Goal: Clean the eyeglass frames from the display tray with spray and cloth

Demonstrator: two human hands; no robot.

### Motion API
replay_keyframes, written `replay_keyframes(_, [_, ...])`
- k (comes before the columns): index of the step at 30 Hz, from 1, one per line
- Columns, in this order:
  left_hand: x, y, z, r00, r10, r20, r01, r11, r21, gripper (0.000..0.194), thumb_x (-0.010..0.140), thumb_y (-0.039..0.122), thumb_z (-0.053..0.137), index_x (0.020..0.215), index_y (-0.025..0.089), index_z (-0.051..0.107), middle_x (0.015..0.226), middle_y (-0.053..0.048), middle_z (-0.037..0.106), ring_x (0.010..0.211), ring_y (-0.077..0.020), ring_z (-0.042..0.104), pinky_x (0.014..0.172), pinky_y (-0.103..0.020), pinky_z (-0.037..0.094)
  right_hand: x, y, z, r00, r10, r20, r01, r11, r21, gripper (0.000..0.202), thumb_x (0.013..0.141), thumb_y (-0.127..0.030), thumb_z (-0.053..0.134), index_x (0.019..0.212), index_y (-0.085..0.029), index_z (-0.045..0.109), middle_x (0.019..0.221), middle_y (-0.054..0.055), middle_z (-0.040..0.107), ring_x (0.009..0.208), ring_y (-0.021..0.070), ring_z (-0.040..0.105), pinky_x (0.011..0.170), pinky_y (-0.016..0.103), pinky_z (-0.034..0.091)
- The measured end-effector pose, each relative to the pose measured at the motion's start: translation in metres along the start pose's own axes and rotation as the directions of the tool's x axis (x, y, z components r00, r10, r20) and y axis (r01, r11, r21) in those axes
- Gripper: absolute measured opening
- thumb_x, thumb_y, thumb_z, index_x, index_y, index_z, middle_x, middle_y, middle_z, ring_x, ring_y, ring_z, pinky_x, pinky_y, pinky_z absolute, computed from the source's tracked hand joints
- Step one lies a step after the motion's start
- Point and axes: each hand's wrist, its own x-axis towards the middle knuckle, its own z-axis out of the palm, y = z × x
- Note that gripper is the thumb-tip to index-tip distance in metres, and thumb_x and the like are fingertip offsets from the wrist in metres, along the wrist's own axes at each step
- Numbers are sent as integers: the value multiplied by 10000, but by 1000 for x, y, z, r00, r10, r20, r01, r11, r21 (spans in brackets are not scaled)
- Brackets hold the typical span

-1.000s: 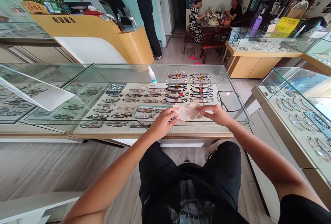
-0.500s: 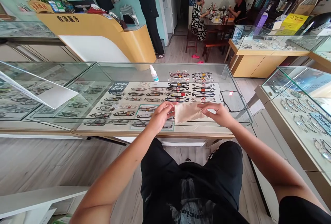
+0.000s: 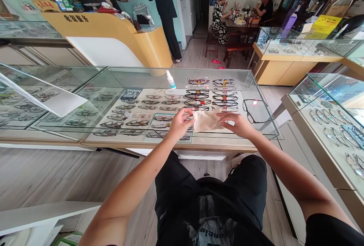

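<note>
A beige cloth is stretched between my two hands, just above the near side of the glass display case. My left hand pinches its left edge with the fingers closed. At the right end, my right hand grips the cloth between thumb and fingers. Whether anything lies inside the folds I cannot tell. Beyond the hands, a small white spray bottle stands upright on the glass. To the right of my right hand is a large pair of black-framed glasses with a red tag.
Rows of eyeglass frames lie inside the case. A white sheet juts in at left. Another glass case stands close on the right. Behind are a yellow counter, a standing person and people seated at a table.
Both hands keep hold of the cloth, which now looks flatter and a little higher in the picture. The left fingers have shifted slightly along its edge. The view has moved slightly.
</note>
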Motion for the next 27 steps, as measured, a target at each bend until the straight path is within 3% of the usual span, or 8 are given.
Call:
replay_keyframes(5, [-1,1,5,999,48,-26,-44,992,117,311,722,228,778,1004,228,647,1653,-138,657,1424,-351,729,867,-332,625,-2,5,2,1000,3,8,-3,1000,-21,207,1108,-323,709,1177,-286,901,1451,104,849,1373,315,814,1216,525,653])
replay_keyframes(21, [-2,10,-3,1000,-22,1,20,964,264,279,761,112,715,1005,237,660,1634,-122,673,1458,-364,719,983,-415,651,-6,9,2,997,12,75,-7,998,-69,218,1069,-242,747,1166,-316,927,1491,62,833,1395,317,809,1215,488,670])
replay_keyframes(24, [-4,6,-4,999,14,34,-24,945,325,290,781,98,704,1032,239,674,1608,-131,644,1440,-351,712,899,-376,680,-7,12,3,997,7,80,2,994,-110,227,1054,-224,773,1171,-330,936,1494,51,831,1455,323,772,1253,504,649])
replay_keyframes(27, [-12,6,-1,987,140,75,-158,885,439,322,820,91,690,1097,255,695,1587,-136,596,1445,-337,677,893,-390,704,-7,12,1,996,-3,88,18,984,-175,245,1057,-220,767,1189,-337,938,1491,51,832,1541,347,706,1273,561,632])
